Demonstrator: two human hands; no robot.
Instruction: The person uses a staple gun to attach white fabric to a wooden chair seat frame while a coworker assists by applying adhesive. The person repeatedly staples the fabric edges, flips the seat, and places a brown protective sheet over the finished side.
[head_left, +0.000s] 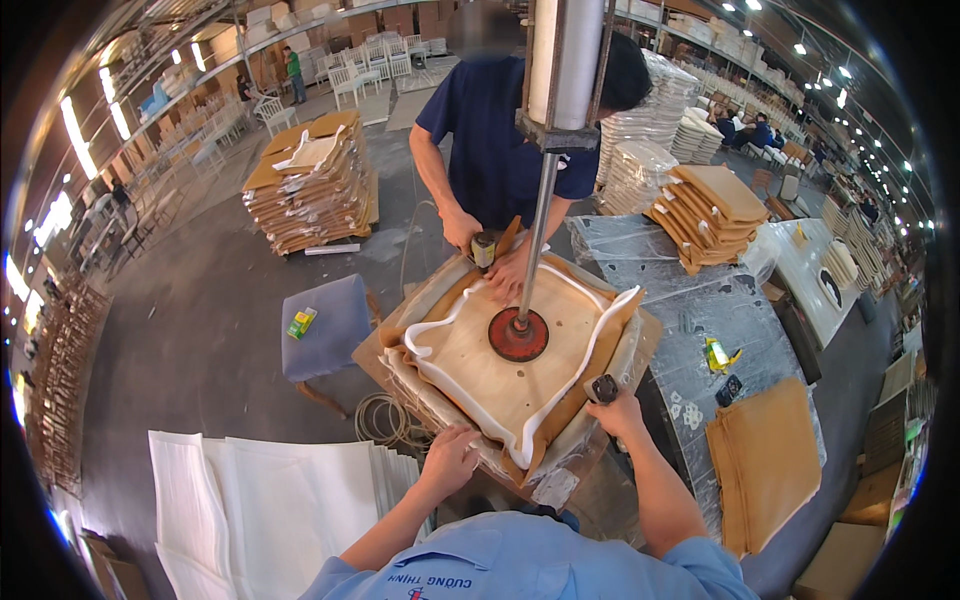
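In front of me a square plywood seat panel (470,384) lies face down with white foam edges (436,376) and tan cover material (572,408) turned up around it. A round red press foot (518,336) on a metal rod bears down on the wood. My right hand (618,414) is closed around a dark staple gun (602,389) at the panel's right near side. My left hand (450,462) is at the near left edge, fingers loosely bent and apart, with nothing visible in them. Opposite, a co-worker's hand grips another staple gun (483,250); their other hand rests on the panel's far edge.
Left stands a blue padded stool (326,328) with a small green-yellow box. White sheets (290,490) are stacked near left. A plastic-covered table (700,320) on the right carries tan covers (765,460) and small items. The press column (565,70) rises between me and the co-worker.
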